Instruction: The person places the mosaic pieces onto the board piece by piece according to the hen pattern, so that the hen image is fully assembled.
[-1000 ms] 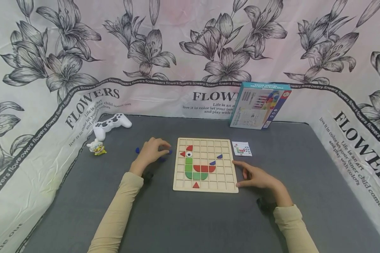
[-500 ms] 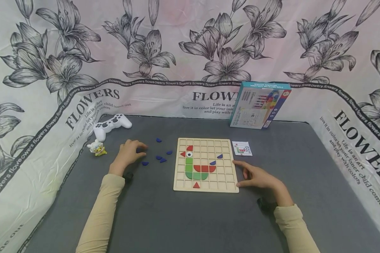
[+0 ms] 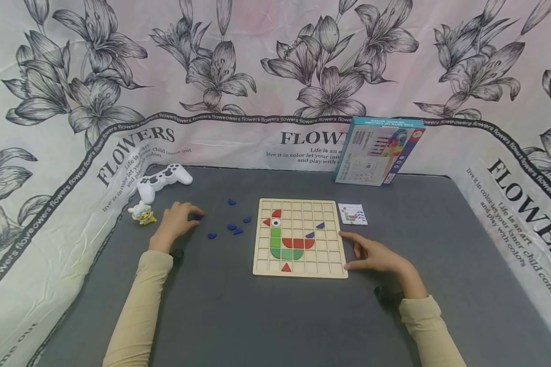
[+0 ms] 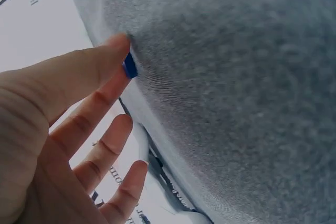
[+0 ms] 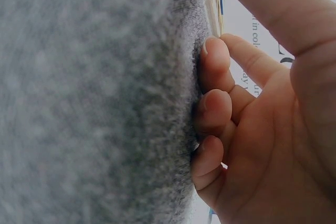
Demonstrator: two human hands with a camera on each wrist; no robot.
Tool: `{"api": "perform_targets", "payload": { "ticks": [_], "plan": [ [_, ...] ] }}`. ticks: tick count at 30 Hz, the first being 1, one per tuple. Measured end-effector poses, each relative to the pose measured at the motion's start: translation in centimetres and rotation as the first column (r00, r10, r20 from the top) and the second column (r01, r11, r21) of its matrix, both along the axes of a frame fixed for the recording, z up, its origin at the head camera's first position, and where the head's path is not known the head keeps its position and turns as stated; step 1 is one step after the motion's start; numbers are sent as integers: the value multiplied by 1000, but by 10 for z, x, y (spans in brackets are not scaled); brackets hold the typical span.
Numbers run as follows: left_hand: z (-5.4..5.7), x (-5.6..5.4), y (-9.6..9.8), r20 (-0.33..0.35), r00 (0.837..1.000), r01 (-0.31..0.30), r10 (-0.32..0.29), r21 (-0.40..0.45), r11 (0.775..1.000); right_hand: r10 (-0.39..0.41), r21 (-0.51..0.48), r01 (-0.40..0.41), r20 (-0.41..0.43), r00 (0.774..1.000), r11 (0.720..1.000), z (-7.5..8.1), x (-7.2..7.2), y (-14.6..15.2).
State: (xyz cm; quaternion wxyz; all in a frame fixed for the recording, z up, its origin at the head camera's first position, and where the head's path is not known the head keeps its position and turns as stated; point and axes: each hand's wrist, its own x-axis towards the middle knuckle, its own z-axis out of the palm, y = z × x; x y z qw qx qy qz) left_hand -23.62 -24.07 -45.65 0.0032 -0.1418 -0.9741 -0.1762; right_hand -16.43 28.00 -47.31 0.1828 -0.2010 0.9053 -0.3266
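My left hand [image 3: 174, 224] is left of the wooden grid board [image 3: 323, 262]. Thumb and index finger pinch a small blue tile [image 4: 129, 65] just over the grey cloth; its outline is partly hidden by the fingers. Several other blue half-round tiles [image 3: 247, 219] lie between this hand and the board. Set in the board are green tiles [image 3: 275, 242], red tiles [image 3: 298, 243], a white eye tile [image 3: 276, 223] and two blue tiles [image 3: 320, 225]. At the board's right edge my right hand [image 3: 376, 256] rests, index fingertip and thumb touching the rim, the remaining fingers bent.
A pattern card [image 3: 353, 214] lies right of the board. Behind it a box [image 3: 378, 153] leans against the flowered backdrop. At the back left are a white game controller [image 3: 165, 179] and a small yellow and white figurine [image 3: 143, 213].
My left hand has moved left, away from the tiles nearest the board, and now pinches the leftmost blue tile. The right hand stays at the board's edge.
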Motion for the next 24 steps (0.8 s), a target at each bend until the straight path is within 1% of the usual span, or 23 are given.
{"api": "perform_targets", "payload": {
  "ticks": [6,11,17,24],
  "plan": [
    [-2,-2,1,-35,999,-42,41,-22,999,-3,2,3,2,1000,1000,0,-1,0],
    [-2,-2,7,-49,998,-48,47,-19,999,-9,5,9,8,1000,1000,0,-1,-1],
    [0,1,22,-67,997,-42,44,31,999,-16,6,16,14,1000,1000,-1,0,0],
    [4,5,45,-75,997,-8,14,76,997,-15,0,15,19,1000,1000,-1,0,0]
  ]
}}
